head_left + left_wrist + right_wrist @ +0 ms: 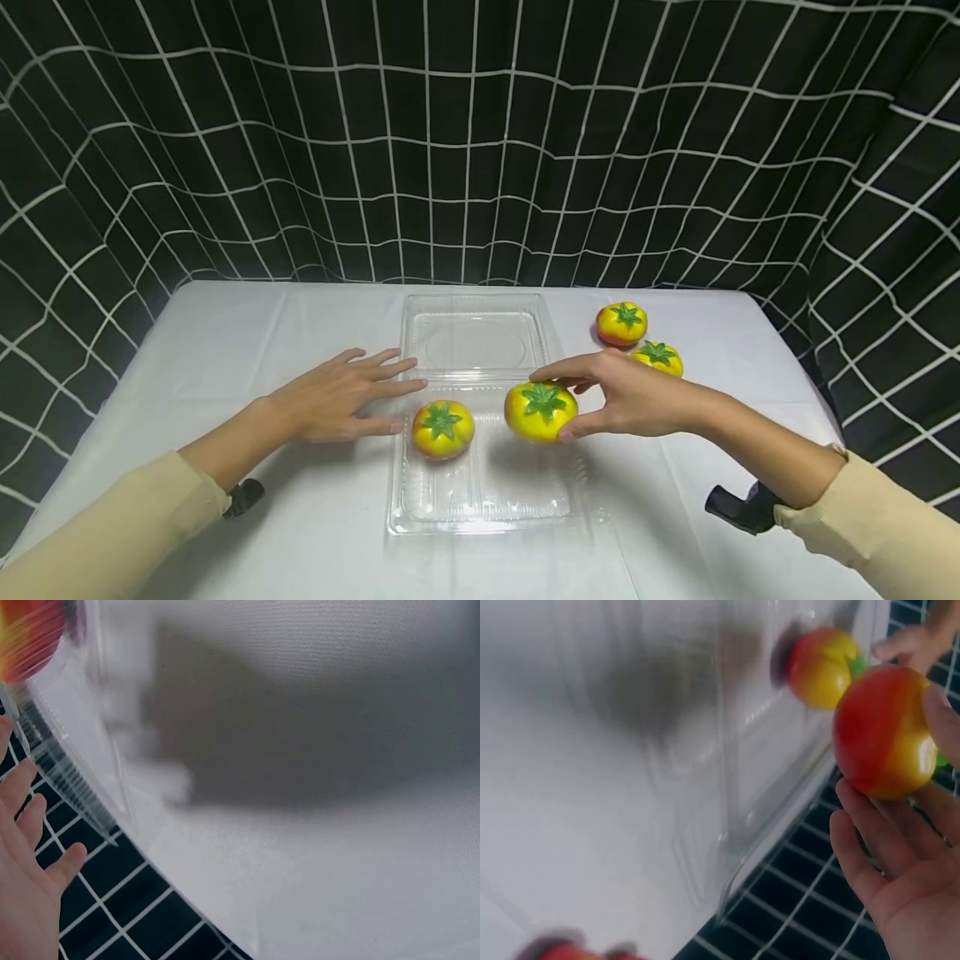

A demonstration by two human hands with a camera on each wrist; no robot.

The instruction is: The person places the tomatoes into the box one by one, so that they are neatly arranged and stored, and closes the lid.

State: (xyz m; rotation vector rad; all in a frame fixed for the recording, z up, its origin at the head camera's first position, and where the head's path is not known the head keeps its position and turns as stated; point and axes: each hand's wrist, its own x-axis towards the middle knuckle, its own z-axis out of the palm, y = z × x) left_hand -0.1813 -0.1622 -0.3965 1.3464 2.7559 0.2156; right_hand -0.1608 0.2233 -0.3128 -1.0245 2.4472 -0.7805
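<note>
My right hand point(630, 392) grips a glossy yellow-and-red toy persimmon point(540, 412) with a green leafy top, thumb on the near side and fingers on the far side. The held persimmon point(881, 731) hangs above the right part of a clear plastic clamshell box point(480, 518). A second persimmon point(443, 430) sits in the left part of that box's near half. With fingers spread, my left hand point(341, 396) hovers at the box's left edge and holds nothing. In the left wrist view, the left hand point(30, 847) shows only partly.
Two more persimmons, a back one point(621, 323) and a front one point(660, 358), lie on the white-covered table point(247, 350) right of the box. The box's lid point(472, 333) lies folded open toward the back. A black curtain point(480, 150) with white grid lines surrounds the table.
</note>
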